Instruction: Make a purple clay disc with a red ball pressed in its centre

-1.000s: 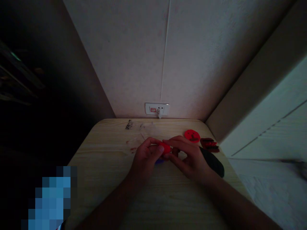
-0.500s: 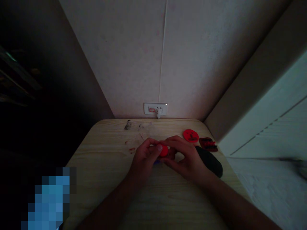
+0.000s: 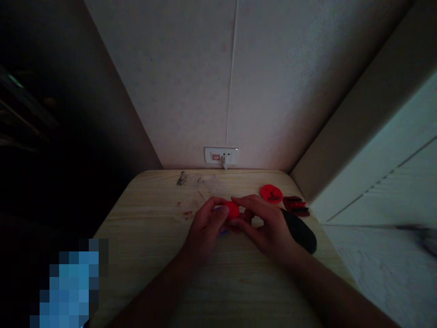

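A small rounded lump of red modelling clay point(image 3: 232, 210) is held up between both hands over the middle of the table. My left hand point(image 3: 208, 223) is closed on its left side, with the thumb pressed on the front. The fingers of my right hand point(image 3: 264, 223) curl round its right edge, fingertips touching it. Part of a blue piece point(image 3: 223, 232) shows below the clay, mostly hidden by my hands. To the right of my right hand lies a long, dark, rounded object point(image 3: 302, 232) whose kind I cannot make out.
On the wooden table point(image 3: 136, 255), a flat red disc with a dark face point(image 3: 271, 193) lies at back right, beside a brown piece with black and red strips point(image 3: 296, 206). Dark and reddish smears point(image 3: 186, 212) mark the back left. A wall socket point(image 3: 221, 156) holds a plug.
Both hands stay over the same spot, and the fingers shift slightly on the red clay. The view has moved a little; the things on the table lie as before.
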`<control>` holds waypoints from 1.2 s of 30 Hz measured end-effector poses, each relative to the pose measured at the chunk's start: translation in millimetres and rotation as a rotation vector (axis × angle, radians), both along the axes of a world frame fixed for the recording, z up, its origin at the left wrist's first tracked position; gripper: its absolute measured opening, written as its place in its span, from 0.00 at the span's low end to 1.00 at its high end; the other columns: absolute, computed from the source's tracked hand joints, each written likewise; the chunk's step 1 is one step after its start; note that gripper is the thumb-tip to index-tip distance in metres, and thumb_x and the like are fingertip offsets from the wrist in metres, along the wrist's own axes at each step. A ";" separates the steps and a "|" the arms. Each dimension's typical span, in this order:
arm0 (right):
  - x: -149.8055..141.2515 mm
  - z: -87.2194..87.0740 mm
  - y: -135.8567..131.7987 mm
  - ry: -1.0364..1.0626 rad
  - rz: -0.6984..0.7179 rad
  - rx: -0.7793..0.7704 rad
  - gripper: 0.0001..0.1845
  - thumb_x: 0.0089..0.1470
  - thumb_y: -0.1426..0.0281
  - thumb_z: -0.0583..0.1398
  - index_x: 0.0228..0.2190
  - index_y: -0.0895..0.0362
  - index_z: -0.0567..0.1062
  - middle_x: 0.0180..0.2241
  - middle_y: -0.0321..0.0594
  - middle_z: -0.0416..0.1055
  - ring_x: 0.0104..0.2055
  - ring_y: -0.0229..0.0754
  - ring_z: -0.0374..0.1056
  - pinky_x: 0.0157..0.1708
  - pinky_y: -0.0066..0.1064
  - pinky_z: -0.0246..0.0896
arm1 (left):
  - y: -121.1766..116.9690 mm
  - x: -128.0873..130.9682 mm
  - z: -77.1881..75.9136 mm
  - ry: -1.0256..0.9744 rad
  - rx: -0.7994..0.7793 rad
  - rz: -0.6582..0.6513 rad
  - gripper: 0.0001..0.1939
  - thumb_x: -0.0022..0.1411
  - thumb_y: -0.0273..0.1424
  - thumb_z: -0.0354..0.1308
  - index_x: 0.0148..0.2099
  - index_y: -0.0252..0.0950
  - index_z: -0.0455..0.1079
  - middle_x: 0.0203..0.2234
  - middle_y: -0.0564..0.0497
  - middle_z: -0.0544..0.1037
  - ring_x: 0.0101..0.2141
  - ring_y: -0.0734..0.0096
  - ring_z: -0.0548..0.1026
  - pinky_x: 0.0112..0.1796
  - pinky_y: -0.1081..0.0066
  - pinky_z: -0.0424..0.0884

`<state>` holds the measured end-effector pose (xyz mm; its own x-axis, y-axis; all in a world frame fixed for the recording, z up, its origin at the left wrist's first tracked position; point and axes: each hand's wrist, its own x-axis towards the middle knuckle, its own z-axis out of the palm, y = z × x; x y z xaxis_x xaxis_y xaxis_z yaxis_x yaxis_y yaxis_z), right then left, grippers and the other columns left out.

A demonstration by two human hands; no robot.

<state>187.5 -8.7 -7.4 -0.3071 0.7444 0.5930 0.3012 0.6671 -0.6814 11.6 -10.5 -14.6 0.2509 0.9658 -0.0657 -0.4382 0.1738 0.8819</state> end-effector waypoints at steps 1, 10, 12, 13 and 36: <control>-0.1 0.4 0.2 0.003 -0.001 -0.005 0.25 0.59 0.73 0.68 0.57 0.50 0.75 0.39 0.40 0.75 0.29 0.35 0.70 0.29 0.28 0.71 | -0.1 0.0 0.1 0.005 0.002 0.007 0.15 0.63 0.42 0.66 0.43 0.37 0.69 0.29 0.52 0.81 0.30 0.68 0.81 0.33 0.70 0.75; -1.5 3.3 -1.8 0.018 0.007 -0.098 0.20 0.60 0.69 0.68 0.54 0.53 0.76 0.36 0.39 0.76 0.28 0.35 0.71 0.29 0.28 0.71 | -0.3 1.4 3.5 -0.002 -0.014 -0.011 0.16 0.63 0.42 0.66 0.44 0.37 0.69 0.32 0.50 0.82 0.32 0.65 0.82 0.33 0.69 0.76; -1.6 1.6 -2.0 0.012 -0.005 -0.110 0.22 0.58 0.68 0.70 0.53 0.53 0.76 0.35 0.37 0.76 0.28 0.35 0.71 0.29 0.27 0.70 | -0.1 1.7 3.8 -0.011 -0.028 0.001 0.16 0.62 0.42 0.67 0.44 0.37 0.69 0.32 0.50 0.82 0.33 0.64 0.82 0.33 0.69 0.76; -1.4 0.9 -1.9 0.002 -0.005 -0.108 0.22 0.57 0.68 0.70 0.53 0.53 0.76 0.35 0.37 0.76 0.28 0.35 0.71 0.29 0.27 0.70 | -0.1 1.7 3.6 -0.014 -0.034 0.004 0.16 0.62 0.42 0.67 0.44 0.37 0.69 0.32 0.50 0.82 0.34 0.65 0.82 0.34 0.70 0.76; -0.9 4.4 -0.6 -0.017 -0.020 -0.041 0.18 0.63 0.69 0.65 0.54 0.53 0.76 0.33 0.37 0.75 0.26 0.34 0.68 0.26 0.26 0.67 | 2.5 -0.3 7.4 -0.022 -0.005 0.050 0.15 0.58 0.38 0.71 0.39 0.34 0.73 0.29 0.51 0.79 0.25 0.72 0.76 0.26 0.71 0.76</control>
